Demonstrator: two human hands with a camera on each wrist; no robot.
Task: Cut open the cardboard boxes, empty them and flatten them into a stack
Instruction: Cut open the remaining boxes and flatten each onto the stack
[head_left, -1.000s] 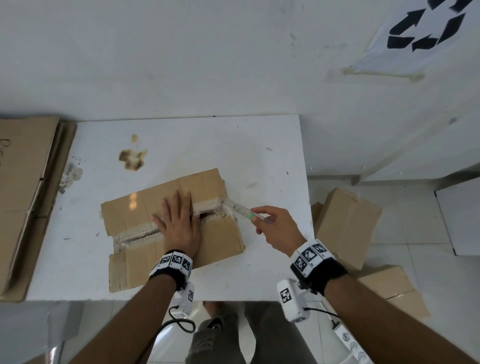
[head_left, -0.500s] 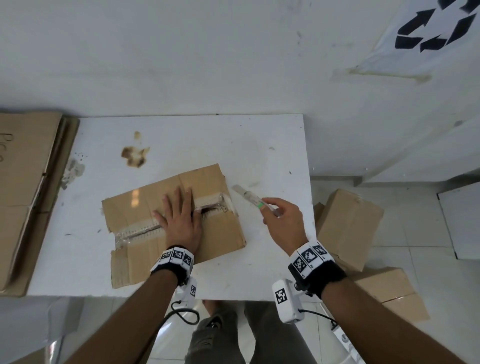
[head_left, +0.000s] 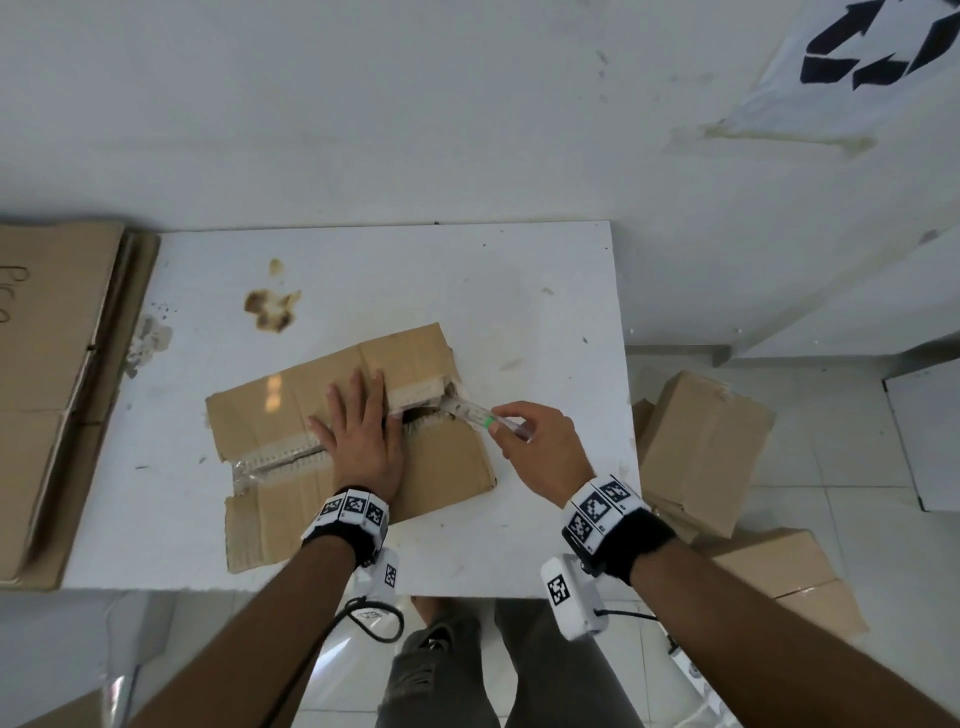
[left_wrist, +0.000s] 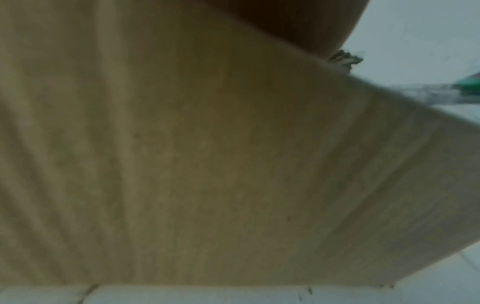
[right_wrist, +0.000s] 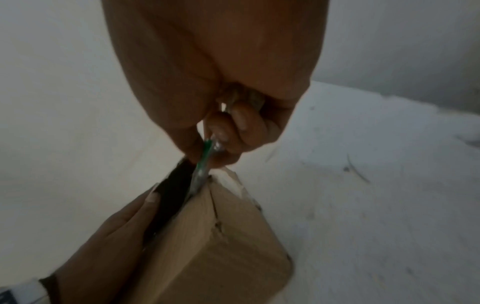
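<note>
A worn brown cardboard box (head_left: 291, 410) lies on the white table (head_left: 509, 312), its taped centre seam partly split. My left hand (head_left: 361, 431) presses flat on the middle of the box top, fingers straight. My right hand (head_left: 524, 441) pinches a clear utility knife with a green slider (head_left: 480, 413). The knife's front end sits in the gap at the seam's right end. In the right wrist view the knife (right_wrist: 203, 164) enters the dark slit between the flaps of the box (right_wrist: 221, 236). The left wrist view is filled by blurred cardboard (left_wrist: 207, 164).
Flattened cardboard sheets (head_left: 47, 384) are stacked at the table's left edge. Several closed boxes (head_left: 701, 447) stand on the tiled floor to the right of the table. A burn stain (head_left: 270, 306) marks the table's far left. A wall rises behind.
My right hand pulled the knife out and away from the seam, then brought it back into the seam's right end. The left hand stayed pressed on the box.
</note>
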